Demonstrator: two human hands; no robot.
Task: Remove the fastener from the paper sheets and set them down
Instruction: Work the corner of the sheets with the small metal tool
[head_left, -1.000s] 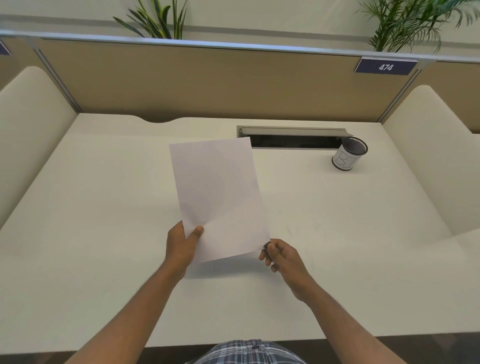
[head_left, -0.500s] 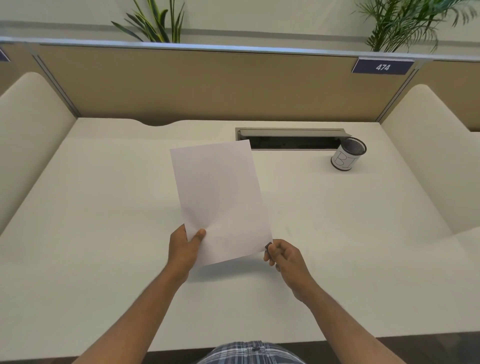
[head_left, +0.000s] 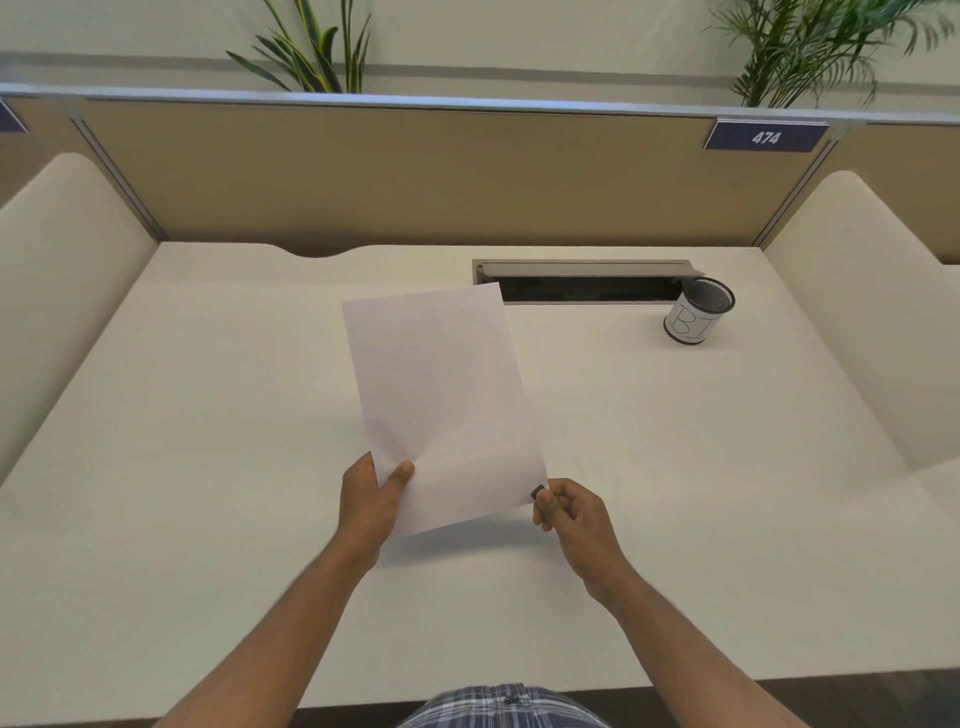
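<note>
White paper sheets (head_left: 441, 400) are held tilted above the desk, in the middle of the view. My left hand (head_left: 371, 501) pinches their lower left corner, thumb on top. A small dark fastener (head_left: 537, 491) sits at the lower right corner of the sheets. My right hand (head_left: 569, 514) has its fingers closed on that fastener. I cannot tell whether the fastener still grips the paper or has come off it.
A mesh pen cup (head_left: 698, 310) with a white label stands at the back right, beside an open cable slot (head_left: 584, 280) in the white desk (head_left: 208, 467). Padded dividers rise on both sides and a tan partition (head_left: 415, 176) closes the back.
The sheets and both hands have shifted slightly; my right hand stays pinched at the lower right corner of the paper.
</note>
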